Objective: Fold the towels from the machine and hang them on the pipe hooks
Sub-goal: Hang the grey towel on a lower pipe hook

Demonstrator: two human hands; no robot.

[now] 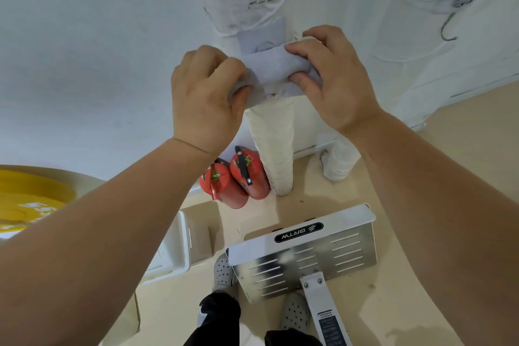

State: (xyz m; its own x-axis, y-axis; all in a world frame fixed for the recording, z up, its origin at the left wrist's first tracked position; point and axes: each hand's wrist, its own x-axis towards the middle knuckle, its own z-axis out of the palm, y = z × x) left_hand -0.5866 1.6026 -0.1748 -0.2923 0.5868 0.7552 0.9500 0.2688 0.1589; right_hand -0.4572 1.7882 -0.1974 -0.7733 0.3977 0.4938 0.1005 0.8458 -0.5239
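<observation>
Head view. Both my hands clamp the towel (pixel 276 70). The left hand (pixel 205 98) has fingers curled round its left end; the right hand (pixel 334 78) pinches the right end btwn thumb and fingers.

Towel pos.: a narrow grey band held horizontal across the wrapped pipe (pixel 273 149), just below a grey adhesive pad (pixel 259 36). A small metal tip (pixel 273 95) shows at its lower edge. Hands and band hide the pipe section behind.

- Free hook (pixel 448 28): upper right, well apart.
- Two red extinguishers (pixel 238 177): on the floor, just beside the pipe base.
- Slotted metal unit (pixel 306 253) marked BRTW: partly covers my shoes (pixel 223 272).
- Yellow disc (pixel 31 199): far left.
</observation>
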